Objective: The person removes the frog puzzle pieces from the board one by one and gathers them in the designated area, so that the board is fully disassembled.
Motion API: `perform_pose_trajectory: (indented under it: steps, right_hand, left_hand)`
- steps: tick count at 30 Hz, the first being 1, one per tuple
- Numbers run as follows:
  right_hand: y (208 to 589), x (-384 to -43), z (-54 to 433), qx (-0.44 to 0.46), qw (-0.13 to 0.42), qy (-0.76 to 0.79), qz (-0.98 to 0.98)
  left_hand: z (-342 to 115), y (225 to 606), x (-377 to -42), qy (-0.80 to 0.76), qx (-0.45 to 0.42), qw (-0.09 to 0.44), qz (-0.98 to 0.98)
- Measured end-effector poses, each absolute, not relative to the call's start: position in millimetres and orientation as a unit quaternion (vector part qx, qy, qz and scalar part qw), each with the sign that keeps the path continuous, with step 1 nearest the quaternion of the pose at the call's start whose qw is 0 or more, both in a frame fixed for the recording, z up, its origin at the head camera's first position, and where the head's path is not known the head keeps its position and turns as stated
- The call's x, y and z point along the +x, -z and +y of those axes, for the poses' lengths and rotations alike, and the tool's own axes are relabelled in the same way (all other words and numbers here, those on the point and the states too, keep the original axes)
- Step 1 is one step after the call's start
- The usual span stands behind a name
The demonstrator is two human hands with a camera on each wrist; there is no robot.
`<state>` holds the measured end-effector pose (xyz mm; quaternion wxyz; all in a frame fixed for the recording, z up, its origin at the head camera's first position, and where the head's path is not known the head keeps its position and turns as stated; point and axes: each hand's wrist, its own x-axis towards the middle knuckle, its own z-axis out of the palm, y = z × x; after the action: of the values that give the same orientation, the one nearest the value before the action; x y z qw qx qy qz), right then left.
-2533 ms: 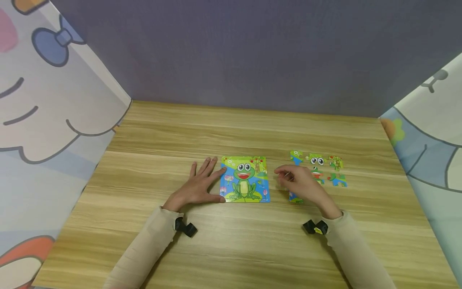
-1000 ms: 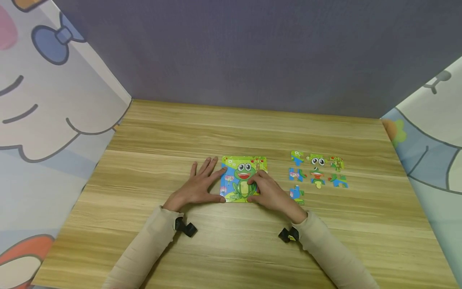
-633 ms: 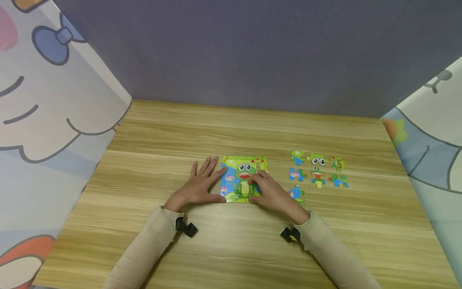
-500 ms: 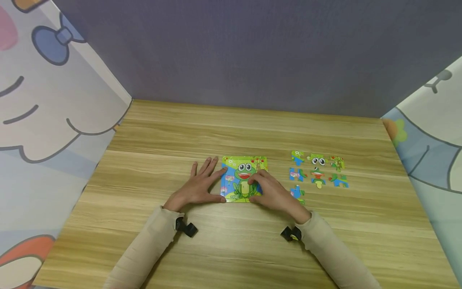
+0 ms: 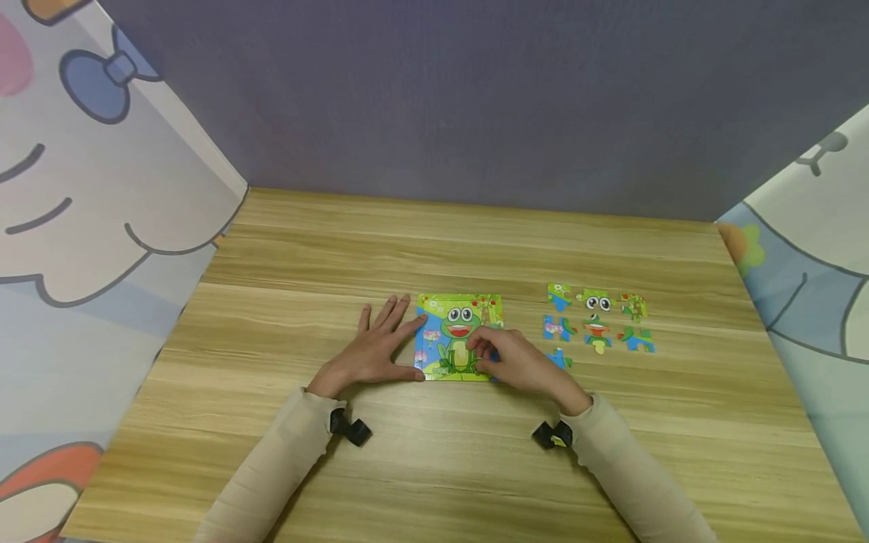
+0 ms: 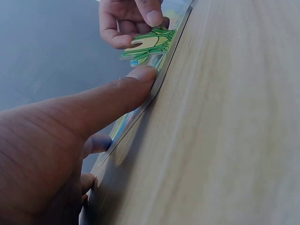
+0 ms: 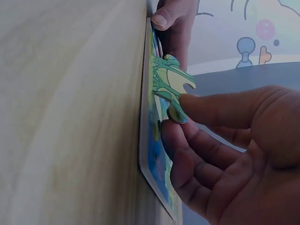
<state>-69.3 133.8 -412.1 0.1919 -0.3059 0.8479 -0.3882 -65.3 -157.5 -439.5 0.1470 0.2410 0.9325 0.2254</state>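
Observation:
A square frog puzzle board (image 5: 434, 311) lies flat on the table in the head view. My left hand (image 5: 370, 354) rests along its left side with fingers spread, thumb and index finger touching the edge. Over the lower right part of the board, my right hand (image 5: 519, 362) pinches a green and yellow puzzle piece (image 7: 166, 77) between thumb and fingers. In the left wrist view that puzzle piece (image 6: 151, 43) is tilted, its far side raised by the fingertips. The right hand hides the board's right edge. Whether the piece touches the board is unclear.
Several loose puzzle pieces lie to the right of the board, among them one with the frog's eyes (image 5: 597, 302), one with its mouth (image 5: 597, 332) and a blue-green one (image 5: 638, 339). A dark grey panel (image 5: 475, 98) stands behind the wooden table (image 5: 434, 467).
My right hand has come left from beside the loose pieces to over the board. Since half a second ago it has shifted slightly right. The left hand stays in place.

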Motion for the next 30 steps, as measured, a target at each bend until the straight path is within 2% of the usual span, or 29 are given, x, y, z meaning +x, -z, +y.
perform_pose_trajectory:
  steps: [7, 17, 30]
  right_hand:
    - [416.6, -70.3, 133.3, -0.308, 0.181, 0.406, 0.841]
    - [413.6, -73.7, 140.0, -0.264, 0.199, 0.448, 0.831]
    - [402.9, -82.1, 173.9, -0.225, 0.211, 0.485, 0.818]
  left_hand:
    - [-157.7, 440.5, -65.8, -0.225, 0.241, 0.146, 0.933]
    - [-157.6, 440.4, -65.9, -0.222, 0.243, 0.147, 0.933]
    - [-157.7, 440.9, -65.3, -0.224, 0.243, 0.144, 0.933]
